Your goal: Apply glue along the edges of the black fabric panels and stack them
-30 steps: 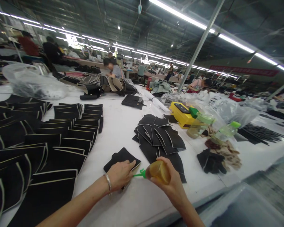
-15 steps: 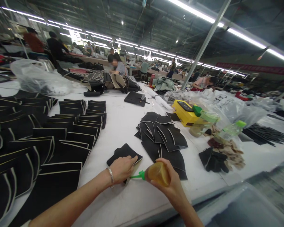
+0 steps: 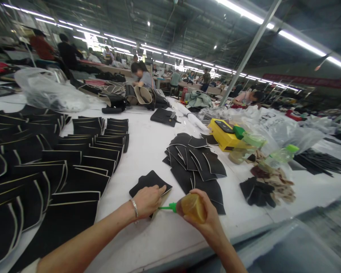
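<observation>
My left hand [image 3: 148, 201] presses on a black leather piece [image 3: 147, 182], its index finger stretched along the edge and other fingers partly hidden beneath the hand. A strip of the piece's tan underside [image 3: 162, 201] shows beside the fingers. Tilted on its side, a squeeze bottle [image 3: 193, 207] of amber liquid is held in my right hand [image 3: 208, 216]. Its thin green nozzle points left and reaches the tan strip close to my left fingers. Just beyond the bottle lies a loose pile of black leather pieces [image 3: 200, 161].
Overlapping rows of pale-edged black pieces [image 3: 82, 178] cover the table's left side. To the right are a yellow box [image 3: 223, 141] with a phone on it, a clear bottle [image 3: 281, 156] and crumpled cloth scraps [image 3: 282, 185]. A black flap piece [image 3: 163, 116] lies further back. Co-workers sit beyond.
My right hand and the bottle have shifted slightly right, the nozzle tip moving a little along the tan strip. My left hand stays on the leather piece. The whole view has shifted slightly.
</observation>
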Tool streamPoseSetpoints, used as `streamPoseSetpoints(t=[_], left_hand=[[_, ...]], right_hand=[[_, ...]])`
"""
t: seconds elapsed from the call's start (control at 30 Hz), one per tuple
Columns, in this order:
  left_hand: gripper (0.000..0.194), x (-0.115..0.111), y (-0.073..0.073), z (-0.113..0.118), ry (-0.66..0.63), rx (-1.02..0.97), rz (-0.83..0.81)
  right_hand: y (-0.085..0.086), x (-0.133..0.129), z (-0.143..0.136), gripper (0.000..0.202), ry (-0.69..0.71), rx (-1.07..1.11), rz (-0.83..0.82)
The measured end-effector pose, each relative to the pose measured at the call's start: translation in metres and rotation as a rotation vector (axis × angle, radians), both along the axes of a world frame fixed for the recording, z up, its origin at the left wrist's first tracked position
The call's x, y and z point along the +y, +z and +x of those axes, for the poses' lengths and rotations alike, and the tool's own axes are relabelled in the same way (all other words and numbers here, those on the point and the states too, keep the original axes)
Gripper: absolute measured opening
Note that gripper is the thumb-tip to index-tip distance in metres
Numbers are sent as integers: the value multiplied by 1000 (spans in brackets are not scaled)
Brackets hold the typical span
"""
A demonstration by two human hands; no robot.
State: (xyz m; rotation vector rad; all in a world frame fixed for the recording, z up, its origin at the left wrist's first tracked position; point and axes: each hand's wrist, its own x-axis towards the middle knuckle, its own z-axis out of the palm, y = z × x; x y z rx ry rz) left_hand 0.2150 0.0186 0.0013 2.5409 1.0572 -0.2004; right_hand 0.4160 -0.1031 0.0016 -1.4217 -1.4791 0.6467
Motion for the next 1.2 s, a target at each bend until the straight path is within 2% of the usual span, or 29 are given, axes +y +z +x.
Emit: streamPoseSetpoints(t=[0.13, 0.33, 0.5, 0.7, 0.83, 0.9, 1.07, 1.2], left_hand=[[54, -1, 1, 1, 13, 1, -3], [54, -1, 3, 2, 15, 2, -3], [53, -1, 3, 2, 27, 3, -5], [56, 0, 3, 2, 19, -8, -10], [54, 1, 4, 2, 22, -16, -21], [54, 0, 5, 2, 27, -17, -29], [57, -3, 6, 2, 39, 6, -48], [56, -1, 5, 2, 47, -8, -70]], right_hand=[[1, 5, 11, 53, -92, -97, 49], [3, 1, 3, 53, 30, -49, 28], [-1, 4, 12, 53, -68, -90, 53], [-4, 3, 7, 55, 41, -22, 22], [-5, 7, 12, 53, -98, -56, 52], [-7, 6, 10, 53, -97, -57, 48], [-12, -8, -6, 60, 32, 76, -11], [-16, -8, -8, 60, -45, 271, -77]])
